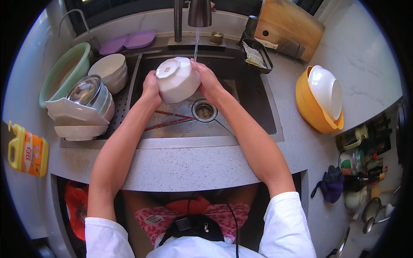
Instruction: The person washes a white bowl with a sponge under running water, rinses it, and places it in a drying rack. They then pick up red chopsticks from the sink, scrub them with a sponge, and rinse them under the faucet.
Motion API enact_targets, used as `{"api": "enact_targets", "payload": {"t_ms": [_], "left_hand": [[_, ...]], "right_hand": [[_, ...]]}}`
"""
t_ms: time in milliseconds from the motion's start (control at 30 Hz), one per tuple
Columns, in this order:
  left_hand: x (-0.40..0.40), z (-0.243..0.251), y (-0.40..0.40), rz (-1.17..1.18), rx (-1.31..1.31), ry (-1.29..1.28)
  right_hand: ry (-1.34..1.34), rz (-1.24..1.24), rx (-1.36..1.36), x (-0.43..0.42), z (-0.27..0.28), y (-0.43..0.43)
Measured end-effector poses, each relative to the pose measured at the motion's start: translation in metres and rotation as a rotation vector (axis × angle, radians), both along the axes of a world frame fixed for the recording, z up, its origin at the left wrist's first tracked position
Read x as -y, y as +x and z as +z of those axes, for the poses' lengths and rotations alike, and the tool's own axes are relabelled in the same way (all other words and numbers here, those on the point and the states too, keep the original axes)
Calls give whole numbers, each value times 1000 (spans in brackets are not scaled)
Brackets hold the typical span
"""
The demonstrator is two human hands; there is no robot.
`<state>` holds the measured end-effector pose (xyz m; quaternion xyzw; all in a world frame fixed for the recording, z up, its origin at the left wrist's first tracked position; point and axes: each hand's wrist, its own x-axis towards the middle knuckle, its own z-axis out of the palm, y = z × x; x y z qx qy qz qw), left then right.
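Note:
A white faceted bowl (pixel 179 84) is tipped over the sink, its underside with a small gold mark facing up towards me. My left hand (pixel 151 89) grips its left side; my right hand (pixel 208 80) clasps the right side, thumb on the rim of the base. Water (pixel 197 43) runs from the dark faucet (pixel 200 14) and falls behind the bowl, close to my right thumb. Below lie the sink drain (pixel 204 110) with bits of food in its strainer and a pair of red chopsticks (pixel 171 122) on the basin floor.
Stacked bowls (pixel 80 113) and a green basin (pixel 66 72) crowd the left side. A yellow detergent jug (pixel 29 150) stands far left. Right of the sink are a sponge tray (pixel 258 56), a wooden cutting board (pixel 288 27) and an orange basin (pixel 309 100) holding a white one.

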<state>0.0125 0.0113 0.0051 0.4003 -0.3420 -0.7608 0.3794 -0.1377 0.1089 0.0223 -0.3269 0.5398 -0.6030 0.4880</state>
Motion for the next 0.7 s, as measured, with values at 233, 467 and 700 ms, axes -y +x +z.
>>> {"api": "enact_targets", "payload": {"t_ms": [233,467,700], "left_hand": [[4,-4,-4,138,28,-111],[-10,-2,-14,145,386,-690],[-44,13,-20,22,596,-1243]], "right_hand": [[176,148,48,-9,2,4],[275,148,245,-18,11,-3],[114,118,386,-12,-11,-34]]}}
